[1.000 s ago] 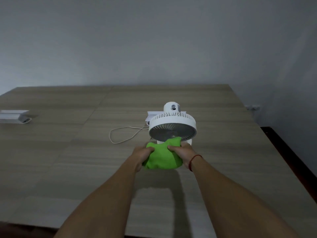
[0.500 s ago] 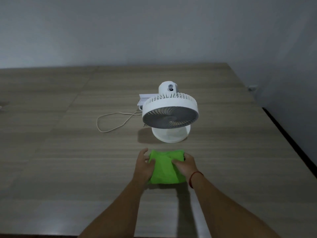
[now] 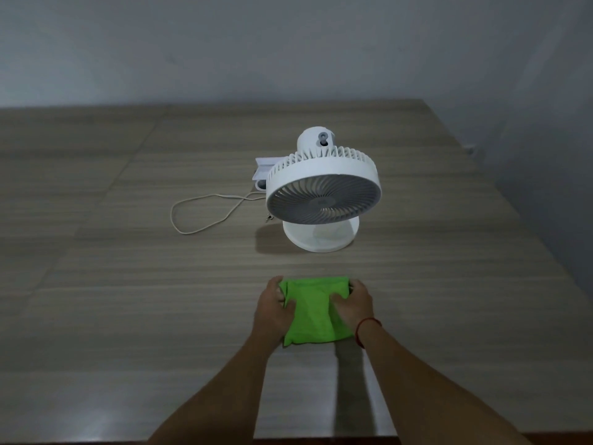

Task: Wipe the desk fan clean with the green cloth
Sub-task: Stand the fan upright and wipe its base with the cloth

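A white desk fan (image 3: 322,194) stands upright on its round base on the wooden table (image 3: 128,300), its grille tilted toward me. A folded green cloth (image 3: 313,313) lies flat on the table a short way in front of the fan, apart from it. My left hand (image 3: 272,311) grips the cloth's left edge. My right hand (image 3: 354,305), with a red string at the wrist, grips the right edge, thumb on top.
A thin white cord (image 3: 205,213) loops on the table left of the fan, its plug end near the base. A white box (image 3: 264,173) lies behind the fan. The table's right edge (image 3: 519,220) drops to a dark floor by the wall.
Both hands have drawn the green cloth back from the fan's base toward me and laid it flat on the table. The view has tilted down and closer.
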